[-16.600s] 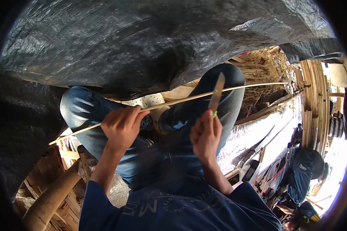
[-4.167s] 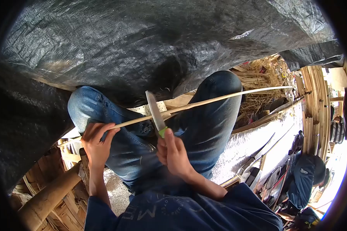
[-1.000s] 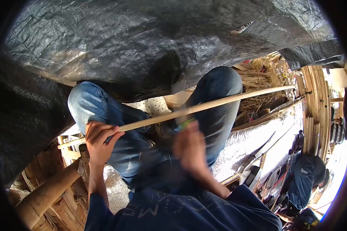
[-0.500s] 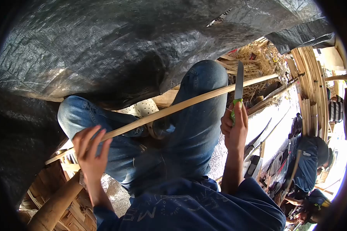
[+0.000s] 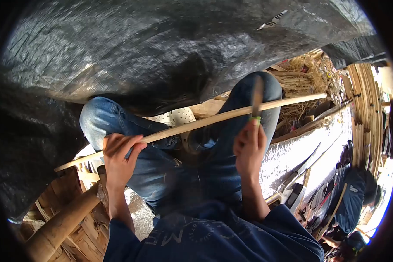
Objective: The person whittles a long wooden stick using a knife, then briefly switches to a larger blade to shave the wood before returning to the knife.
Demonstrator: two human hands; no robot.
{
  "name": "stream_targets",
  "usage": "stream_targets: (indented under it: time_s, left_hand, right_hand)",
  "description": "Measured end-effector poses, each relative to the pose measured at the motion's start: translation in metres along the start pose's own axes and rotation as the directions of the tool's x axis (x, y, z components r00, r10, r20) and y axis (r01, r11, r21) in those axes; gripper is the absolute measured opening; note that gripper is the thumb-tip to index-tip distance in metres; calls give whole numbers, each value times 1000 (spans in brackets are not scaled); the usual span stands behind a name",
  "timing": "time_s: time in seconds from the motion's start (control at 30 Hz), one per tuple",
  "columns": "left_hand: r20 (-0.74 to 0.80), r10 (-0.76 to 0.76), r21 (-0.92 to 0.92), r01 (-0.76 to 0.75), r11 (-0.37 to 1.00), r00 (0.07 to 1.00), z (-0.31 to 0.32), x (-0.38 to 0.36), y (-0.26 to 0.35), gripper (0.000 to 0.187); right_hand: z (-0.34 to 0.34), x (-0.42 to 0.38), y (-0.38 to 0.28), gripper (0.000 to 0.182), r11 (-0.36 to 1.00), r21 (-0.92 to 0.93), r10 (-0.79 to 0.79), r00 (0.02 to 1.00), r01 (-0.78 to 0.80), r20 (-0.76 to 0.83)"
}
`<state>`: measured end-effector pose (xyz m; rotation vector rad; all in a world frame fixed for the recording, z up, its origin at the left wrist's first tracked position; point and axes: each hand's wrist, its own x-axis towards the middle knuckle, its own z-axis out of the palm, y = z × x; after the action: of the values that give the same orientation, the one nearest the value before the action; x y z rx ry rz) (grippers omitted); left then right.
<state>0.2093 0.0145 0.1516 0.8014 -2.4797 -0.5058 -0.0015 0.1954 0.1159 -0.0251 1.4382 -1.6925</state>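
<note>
A long pale wooden strip (image 5: 196,125) lies slantwise over my bent, jeans-covered legs, its right end higher in the view. Near the left knee, my left hand (image 5: 120,159) is closed around it, thumb along the near edge. My right hand (image 5: 250,150) grips a knife (image 5: 257,96) by its green handle, which is mostly hidden by the fingers. The blade points away from me, smeared by motion, and overlaps the strip beside the right knee.
A black plastic sheet (image 5: 118,52) hangs across the front. A thick bamboo pole (image 5: 61,222) stands at lower left. Straw and wood scraps (image 5: 310,74) lie beyond the right knee, near upright slats (image 5: 366,113). Another person (image 5: 353,196) is at far right.
My left hand's fingers, loose and spread before, have closed on the strip. My right hand has moved left with the knife, bringing the blade further along the strip. The view has shifted slightly.
</note>
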Motion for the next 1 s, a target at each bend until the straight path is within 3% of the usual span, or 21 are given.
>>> stream_targets:
  time_s: [0.07, 0.1, 0.2, 0.27, 0.33, 0.37, 0.4, 0.43, 0.47, 0.5, 0.53, 0.57, 0.6, 0.67, 0.7, 0.73, 0.8, 0.83, 0.93, 0.97, 1.0]
  left_hand:
    - [-20, -39, -9, 39, 999, 999, 4, -1, -1, 20]
    - [-15, -17, -4, 17, 1000, 1000, 4, -1, -2, 20]
    - [-19, 5, -9, -5, 1000, 1000, 4, -2, -2, 20]
    - [-33, -10, -26, 9, 1000, 999, 3, -5, -3, 20]
    - [0, -43, -68, 43, 997, 999, 2, -5, -3, 22]
    - [-3, -43, -71, 43, 997, 999, 3, -4, -3, 22]
    - [-9, -31, -67, 30, 997, 999, 3, -3, -3, 21]
    - [-16, -17, -60, 16, 998, 1000, 3, -3, -3, 21]
    - [-15, -14, -56, 14, 998, 1000, 3, -4, -4, 21]
    - [-26, -15, -55, 14, 998, 1000, 3, -5, -3, 21]
    - [-40, -19, -56, 17, 998, 999, 4, -6, -3, 21]
    - [-38, -23, -53, 21, 998, 999, 4, -6, -4, 20]
    - [-42, -30, -56, 28, 998, 999, 4, -7, -4, 20]
    - [-66, -14, -48, 11, 999, 998, 6, -6, -5, 19]
    - [-68, -13, -50, 9, 999, 998, 7, -6, -3, 19]
    - [-90, 7, -31, -10, 999, 996, 8, -7, -3, 18]
    - [-106, 27, -9, -28, 1000, 994, 7, -9, -3, 18]
    - [-116, 27, -10, -28, 1000, 993, 7, -10, -3, 18]
    - [-131, 22, -10, -24, 1000, 991, 9, -11, -3, 17]
    - [-129, 22, -3, -23, 1000, 991, 9, -11, -4, 17]
    - [-134, 27, 0, -27, 1000, 991, 8, -9, -4, 17]
  right_hand:
    - [30, -17, -13, 29, 976, -214, -26, 1000, 28, 13]
    - [16, -5, 100, 25, 818, -467, -376, 927, 336, 7]
    - [36, -26, 66, 16, 783, -603, -137, 988, 151, 70]
    - [16, -3, -2, 30, 942, -230, -259, 965, 244, -38]
    - [19, -4, -14, 30, 948, -245, -231, 969, 203, -91]
    - [31, -1, 23, 31, 506, -658, -715, 698, 557, 42]
    - [43, 2, 60, 33, -178, -811, -883, 273, 558, 382]
    - [47, -2, 49, 33, -179, -809, -884, 269, 559, 381]
    - [56, -13, 25, 33, 320, -748, -801, 588, 581, 113]
    - [61, -22, -1, 33, 741, -531, -522, 850, 410, -71]
    - [58, -23, -18, 33, 971, -220, -123, 985, 94, -122]
    - [30, -3, -28, 31, 945, -189, -284, 956, 266, -77]
    - [22, -3, -15, 31, 944, -196, -284, 956, 265, -72]
    - [43, -20, 7, 26, 975, -208, -79, 997, 81, 21]
    - [66, -39, 15, 31, 887, -433, -104, 983, 160, 150]
    - [62, -37, 11, 31, 888, -430, -108, 983, 163, 149]
    - [37, -25, -7, 27, 981, -169, -96, 995, 90, -23]
    - [20, -13, -27, 30, 968, -168, -187, 982, 185, 1]
    - [47, -29, -10, 30, 925, -352, -182, 979, 140, -89]
    - [59, -36, 6, 30, 988, -92, -129, 990, 123, -61]
    - [57, -35, 1, 31, 997, -50, -61, 998, 60, -29]
